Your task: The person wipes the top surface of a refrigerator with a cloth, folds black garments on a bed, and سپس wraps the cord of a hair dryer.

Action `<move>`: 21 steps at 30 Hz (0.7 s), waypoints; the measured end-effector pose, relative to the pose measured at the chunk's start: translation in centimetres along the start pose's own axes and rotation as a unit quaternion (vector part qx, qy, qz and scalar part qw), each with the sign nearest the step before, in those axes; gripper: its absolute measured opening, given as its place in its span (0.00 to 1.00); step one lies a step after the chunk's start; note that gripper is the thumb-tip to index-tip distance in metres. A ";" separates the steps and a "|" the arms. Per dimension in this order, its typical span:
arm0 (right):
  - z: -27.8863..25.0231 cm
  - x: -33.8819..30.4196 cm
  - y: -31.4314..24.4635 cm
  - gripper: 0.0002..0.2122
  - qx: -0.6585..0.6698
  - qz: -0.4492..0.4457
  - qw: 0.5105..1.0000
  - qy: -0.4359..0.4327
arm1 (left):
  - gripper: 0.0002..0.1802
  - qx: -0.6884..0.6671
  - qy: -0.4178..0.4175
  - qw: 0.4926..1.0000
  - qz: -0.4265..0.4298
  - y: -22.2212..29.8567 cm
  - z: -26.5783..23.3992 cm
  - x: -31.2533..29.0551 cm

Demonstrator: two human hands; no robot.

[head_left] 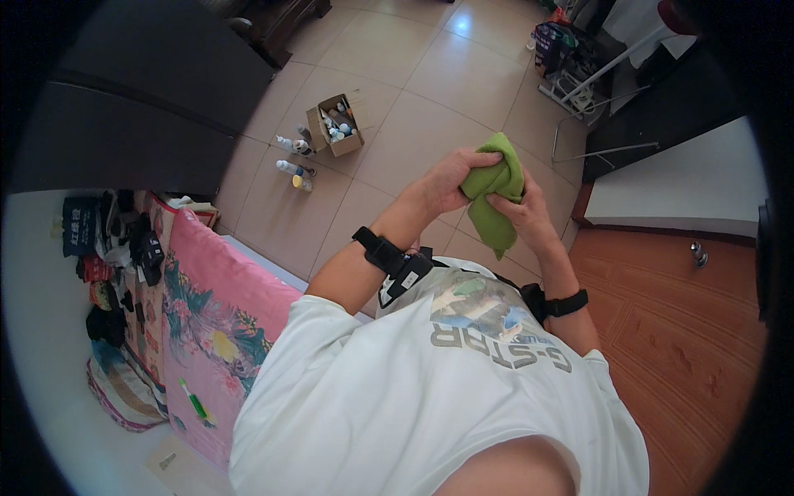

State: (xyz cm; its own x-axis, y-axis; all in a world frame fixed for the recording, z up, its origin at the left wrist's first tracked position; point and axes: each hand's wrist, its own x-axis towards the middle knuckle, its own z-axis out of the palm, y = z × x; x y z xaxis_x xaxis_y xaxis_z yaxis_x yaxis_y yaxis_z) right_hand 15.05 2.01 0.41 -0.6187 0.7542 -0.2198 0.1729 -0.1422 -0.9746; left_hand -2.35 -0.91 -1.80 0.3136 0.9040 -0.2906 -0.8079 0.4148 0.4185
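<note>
Both of my hands grip a green cloth in front of my body, above the tiled floor. My left hand pinches its upper left part, with the thumb lying across the fabric. On the other side, my right hand is closed around the cloth's right edge, its thumb pressed on the middle. The cloth is bunched and folded between the hands, and one pointed end hangs loose below them. Some of my fingers are hidden behind the fabric.
An opened cardboard box of bottles stands on the floor ahead, with several bottles beside it. A bed with a pink floral cover is at left. On the right are a brown door and a metal-framed rack.
</note>
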 end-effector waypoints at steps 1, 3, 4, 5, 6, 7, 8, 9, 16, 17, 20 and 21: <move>-0.1 0.0 0.1 0.29 -0.013 0.002 1.000 -0.005 | 0.13 0.003 0.005 1.000 -0.001 -0.1 -0.4 0.1; -0.4 -0.4 0.1 0.29 -0.049 0.005 0.999 0.003 | 0.14 0.065 0.018 0.998 0.009 -0.2 -1.2 0.1; -0.6 -0.6 0.0 0.28 -0.084 0.008 0.996 0.010 | 0.15 0.128 0.031 0.991 0.020 -0.2 -1.7 0.1; -0.9 -0.8 0.3 0.28 -0.085 0.008 0.996 0.011 | 0.15 0.127 0.030 0.991 0.020 -0.2 -2.7 0.0; -1.5 -1.2 1.1 0.27 -0.151 -0.003 0.988 0.032 | 0.18 0.233 0.108 0.966 0.025 -0.2 -4.0 -0.1; -2.2 -1.5 1.9 0.27 -0.216 -0.015 0.975 0.052 | 0.21 0.334 0.185 0.924 0.031 -0.2 -5.5 -0.3; -3.0 -2.0 2.9 0.27 -0.216 -0.015 0.975 0.053 | 0.21 0.318 0.208 0.925 0.023 -0.1 -7.2 -0.8; -3.9 -2.5 3.9 0.27 -0.232 0.040 0.968 0.091 | 0.21 0.301 0.231 0.925 0.014 0.0 -9.3 -1.6; -9.3 -6.0 8.7 0.25 -0.297 0.144 0.941 0.078 | 0.06 0.171 0.475 0.862 -0.044 -6.5 -30.8 -11.0; -9.1 -6.1 9.2 0.25 -0.296 0.142 0.941 0.075 | 0.06 0.149 0.496 0.852 -0.076 -8.2 -33.4 -12.9; -8.5 -6.2 9.2 0.27 -0.397 0.238 0.886 0.017 | 0.08 0.132 0.532 0.827 -0.121 -12.7 -33.8 -15.5; -8.3 -5.9 9.2 0.27 -0.399 0.234 0.887 0.015 | 0.09 0.125 0.534 0.825 -0.134 -14.1 -34.1 -16.1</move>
State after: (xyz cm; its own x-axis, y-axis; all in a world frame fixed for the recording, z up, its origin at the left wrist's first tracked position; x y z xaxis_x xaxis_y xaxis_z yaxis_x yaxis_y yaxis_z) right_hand 26.59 1.58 -6.91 -0.3170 0.7506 -0.5798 0.8997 0.0447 -0.4342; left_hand -12.97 -24.85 -32.36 -0.2630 0.2248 -0.9382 -0.6107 0.7141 0.3423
